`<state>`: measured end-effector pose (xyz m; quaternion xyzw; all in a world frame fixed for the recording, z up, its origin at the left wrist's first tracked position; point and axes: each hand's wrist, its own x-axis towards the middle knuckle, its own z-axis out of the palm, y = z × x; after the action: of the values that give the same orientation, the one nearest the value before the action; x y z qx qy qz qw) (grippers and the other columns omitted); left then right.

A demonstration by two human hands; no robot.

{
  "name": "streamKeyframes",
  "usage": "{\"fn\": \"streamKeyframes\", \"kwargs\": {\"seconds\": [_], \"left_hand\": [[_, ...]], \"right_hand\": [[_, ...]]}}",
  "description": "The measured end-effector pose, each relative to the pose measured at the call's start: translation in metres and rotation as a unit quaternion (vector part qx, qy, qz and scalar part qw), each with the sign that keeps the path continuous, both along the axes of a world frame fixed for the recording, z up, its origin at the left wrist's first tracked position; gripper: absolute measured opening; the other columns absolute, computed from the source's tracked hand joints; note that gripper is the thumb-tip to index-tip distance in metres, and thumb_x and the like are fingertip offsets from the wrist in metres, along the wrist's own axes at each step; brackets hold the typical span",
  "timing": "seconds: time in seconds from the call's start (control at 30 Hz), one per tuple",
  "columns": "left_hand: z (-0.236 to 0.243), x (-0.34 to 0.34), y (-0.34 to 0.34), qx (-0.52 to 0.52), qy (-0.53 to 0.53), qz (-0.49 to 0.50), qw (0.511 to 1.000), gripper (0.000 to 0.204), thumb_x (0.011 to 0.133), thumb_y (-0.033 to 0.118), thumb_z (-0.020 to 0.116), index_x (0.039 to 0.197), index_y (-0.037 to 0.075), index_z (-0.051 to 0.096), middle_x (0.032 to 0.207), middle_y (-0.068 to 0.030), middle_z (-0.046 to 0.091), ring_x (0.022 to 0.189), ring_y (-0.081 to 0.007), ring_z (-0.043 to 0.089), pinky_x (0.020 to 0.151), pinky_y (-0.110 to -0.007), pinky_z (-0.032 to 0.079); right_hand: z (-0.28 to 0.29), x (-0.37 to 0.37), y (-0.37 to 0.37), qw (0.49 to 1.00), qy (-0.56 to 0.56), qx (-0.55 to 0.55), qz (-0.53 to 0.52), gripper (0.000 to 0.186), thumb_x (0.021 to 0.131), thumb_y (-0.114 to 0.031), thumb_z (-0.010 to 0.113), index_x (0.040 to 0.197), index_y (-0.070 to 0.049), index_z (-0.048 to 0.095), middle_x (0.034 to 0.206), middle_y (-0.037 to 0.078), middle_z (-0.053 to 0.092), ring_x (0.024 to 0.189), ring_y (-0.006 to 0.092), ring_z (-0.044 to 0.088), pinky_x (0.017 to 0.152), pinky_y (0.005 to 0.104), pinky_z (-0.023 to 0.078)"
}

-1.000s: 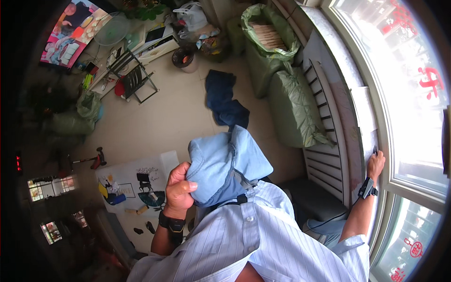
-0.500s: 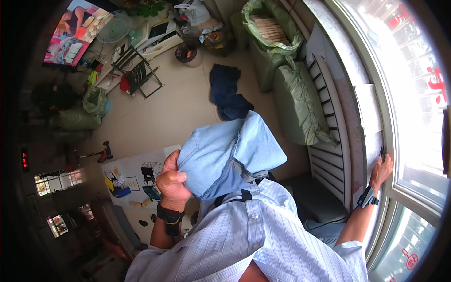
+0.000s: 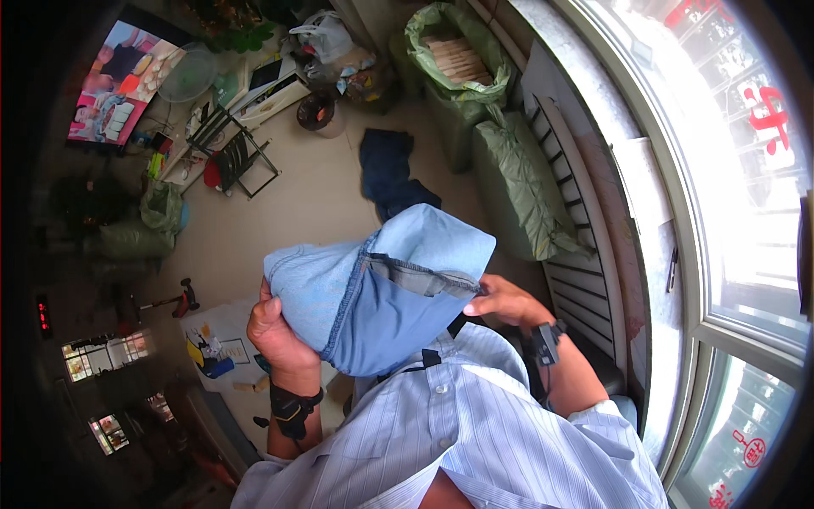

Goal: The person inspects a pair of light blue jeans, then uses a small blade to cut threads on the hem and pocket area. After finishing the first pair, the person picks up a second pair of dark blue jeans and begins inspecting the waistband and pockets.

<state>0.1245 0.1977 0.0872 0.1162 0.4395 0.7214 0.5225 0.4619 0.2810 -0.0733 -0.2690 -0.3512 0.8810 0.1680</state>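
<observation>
A light-blue denim garment [image 3: 318, 280], bunched with a thick seam, a grey strip and a smoother blue lining showing, is held up before my chest. My left hand [image 3: 284, 335] grips its left edge, the thumb on the near side and the other fingers mostly hidden by cloth. At the right edge, my right hand [image 3: 509, 303] has its fingers closed at the cloth, the tips partly hidden. Both wrists wear dark strapped devices. A slim dark tool [image 3: 672, 270] lies on the window sill to the right; its kind is too small to tell.
Dark blue trousers [image 3: 390, 174] lie on the floor ahead. Green sacks [image 3: 526, 182] stand beside a slatted rack [image 3: 585, 293] at right. A folding chair [image 3: 237, 161], a waste bin [image 3: 320, 114] and a lit screen [image 3: 123, 81] are farther left. A hammer-like tool [image 3: 182, 299] is at left.
My right hand has left the window sill and come to the garment's right edge; the dark tool stays on the sill. The garment has turned, showing more lining. The view has shifted slightly.
</observation>
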Motion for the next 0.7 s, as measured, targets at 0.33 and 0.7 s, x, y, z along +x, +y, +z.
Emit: {"fn": "streamKeyframes", "kwargs": {"seconds": [0.33, 0.7], "left_hand": [[-0.017, -0.062, -0.014, -0.057, 0.000, 0.089, 0.994, 0.044, 0.096, 0.017, 0.057, 0.137, 0.001, 0.058, 0.139, -0.0127, 0.064, 0.133, -0.0301, 0.058, 0.116, -0.048, 0.042], [-0.067, -0.152, -0.062, -0.129, 0.179, 0.044, 0.974, 0.010, 0.098, 0.011, 0.070, 0.101, 0.003, 0.065, 0.097, -0.0036, 0.070, 0.092, -0.0146, 0.066, 0.091, -0.030, 0.052]], "right_hand": [[0.064, -0.071, 0.022, 0.960, 0.126, -0.163, -0.190, 0.044, 0.100, -0.021, 0.070, 0.135, 0.003, 0.061, 0.123, 0.017, 0.073, 0.109, 0.0273, 0.074, 0.101, 0.0432, 0.059], [0.140, -0.143, 0.033, 0.975, 0.115, -0.084, -0.172, 0.063, 0.078, -0.001, 0.068, 0.139, 0.009, 0.055, 0.122, 0.018, 0.071, 0.106, 0.0297, 0.074, 0.100, 0.0445, 0.060]]}}
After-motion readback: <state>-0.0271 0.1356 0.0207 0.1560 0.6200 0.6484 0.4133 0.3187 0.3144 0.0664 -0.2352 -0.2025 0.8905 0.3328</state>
